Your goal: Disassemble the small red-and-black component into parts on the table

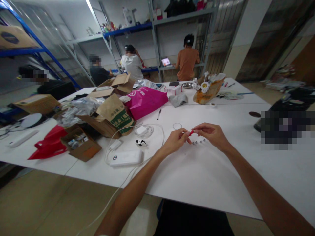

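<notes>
Between the fingertips of both hands is a small red piece [191, 132], held just above the white table; its kind is too small to make out. My left hand [177, 139] pinches its left side with the fingers closed. From the other side my right hand [210, 133] grips it, thumb and forefinger together. Several small grey bits [199, 142] lie in a row on the table right below the hands. A thin pale ring [177, 126] rests just beyond my left hand.
Left of my arms lie a white power bank [126, 158], coiled cables [145, 131] and a watch-like item [140, 143]. Farther back are a magenta bag [147, 101], a pen [159, 114] and cardboard boxes [82, 147]. Several people sit beyond the table. A dark bag stands at the right.
</notes>
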`<state>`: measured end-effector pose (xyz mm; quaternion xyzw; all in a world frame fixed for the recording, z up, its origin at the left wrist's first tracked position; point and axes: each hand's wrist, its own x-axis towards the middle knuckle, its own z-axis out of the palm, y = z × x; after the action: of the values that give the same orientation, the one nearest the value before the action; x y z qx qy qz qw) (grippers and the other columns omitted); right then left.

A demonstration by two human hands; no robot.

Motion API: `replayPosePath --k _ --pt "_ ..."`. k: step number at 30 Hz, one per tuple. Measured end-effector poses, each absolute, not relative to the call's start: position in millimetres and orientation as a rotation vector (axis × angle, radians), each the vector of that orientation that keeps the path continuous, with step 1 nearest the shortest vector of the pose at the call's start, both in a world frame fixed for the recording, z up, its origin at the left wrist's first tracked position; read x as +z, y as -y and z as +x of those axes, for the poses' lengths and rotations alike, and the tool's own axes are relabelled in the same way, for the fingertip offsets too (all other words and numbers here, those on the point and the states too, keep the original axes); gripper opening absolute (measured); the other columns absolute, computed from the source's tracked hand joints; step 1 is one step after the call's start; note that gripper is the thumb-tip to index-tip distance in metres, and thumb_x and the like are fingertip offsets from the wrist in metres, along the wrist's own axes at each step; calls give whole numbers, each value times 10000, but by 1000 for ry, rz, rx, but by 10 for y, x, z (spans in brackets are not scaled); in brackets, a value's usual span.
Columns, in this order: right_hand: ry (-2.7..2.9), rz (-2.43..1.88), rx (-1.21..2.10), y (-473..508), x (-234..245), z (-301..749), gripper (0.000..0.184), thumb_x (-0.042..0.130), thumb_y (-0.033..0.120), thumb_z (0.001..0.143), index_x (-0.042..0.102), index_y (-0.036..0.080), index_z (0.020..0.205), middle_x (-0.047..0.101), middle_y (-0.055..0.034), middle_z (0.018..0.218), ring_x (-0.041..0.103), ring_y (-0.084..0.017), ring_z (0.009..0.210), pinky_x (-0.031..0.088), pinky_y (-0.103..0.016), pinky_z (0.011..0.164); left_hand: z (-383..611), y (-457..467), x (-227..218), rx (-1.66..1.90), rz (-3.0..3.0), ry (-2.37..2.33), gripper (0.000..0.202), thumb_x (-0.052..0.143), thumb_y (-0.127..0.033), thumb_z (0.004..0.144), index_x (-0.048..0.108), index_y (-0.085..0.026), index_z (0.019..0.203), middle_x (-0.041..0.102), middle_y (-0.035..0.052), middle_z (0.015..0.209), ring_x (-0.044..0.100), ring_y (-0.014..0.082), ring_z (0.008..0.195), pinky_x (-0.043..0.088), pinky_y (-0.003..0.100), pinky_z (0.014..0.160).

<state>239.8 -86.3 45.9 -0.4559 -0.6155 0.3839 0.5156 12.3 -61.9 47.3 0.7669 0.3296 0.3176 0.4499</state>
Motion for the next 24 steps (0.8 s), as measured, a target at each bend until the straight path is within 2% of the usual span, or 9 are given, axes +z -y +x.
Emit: replayPosePath --k 3,5,10,13,17,20,24 --pt "1428 -1085 835 846 465 2410 395 892 542 811 810 210 1010 795 -76 1065 754 -191 925 634 -346 834 137 626 469 839 1882 -849 425 533 -570 1089 696 -178 1051 826 76 864 695 175 755 499 277 720" --pt "1368 -1092 665 824 460 2431 367 884 513 831 797 212 1023 791 -68 1073 749 -184 940 627 -357 885 141 631 482 951 1852 -867 393 539 -559 1091 670 -189 1073 825 72 882 691 172 762 492 278 714" --pt "1317 -1126 290 769 428 2527 266 821 445 909 788 225 1054 772 -45 1085 713 -156 935 604 -334 865 124 622 539 1197 1770 -854 339 574 -543 1086 612 -209 1133 819 86 986 718 189 893 510 300 768" --pt "1300 -1124 266 762 423 2571 256 811 445 914 779 227 1044 764 -43 1089 711 -160 946 605 -333 860 110 599 546 1280 1773 -877 334 597 -529 1076 647 -199 1089 791 88 1043 699 185 934 510 308 824" --pt "1312 -1175 299 774 429 2587 305 777 506 930 769 229 1058 762 -62 1117 712 -182 975 613 -362 895 95 571 527 1308 1809 -997 334 624 -523 1055 694 -197 1064 745 64 1023 630 168 885 491 294 810" --pt "1314 -1225 319 771 419 2593 366 756 569 927 760 226 1054 765 -74 1110 715 -199 974 617 -386 906 80 560 528 1286 1855 -1020 327 613 -499 1058 703 -195 1138 734 63 1021 601 166 865 485 291 807" --pt "1311 -1266 343 738 364 2631 414 754 612 913 759 220 1047 771 -72 1091 719 -198 954 610 -380 909 57 549 538 1202 1948 -950 362 594 -441 1070 684 -201 1324 724 69 1069 603 159 873 499 284 827"
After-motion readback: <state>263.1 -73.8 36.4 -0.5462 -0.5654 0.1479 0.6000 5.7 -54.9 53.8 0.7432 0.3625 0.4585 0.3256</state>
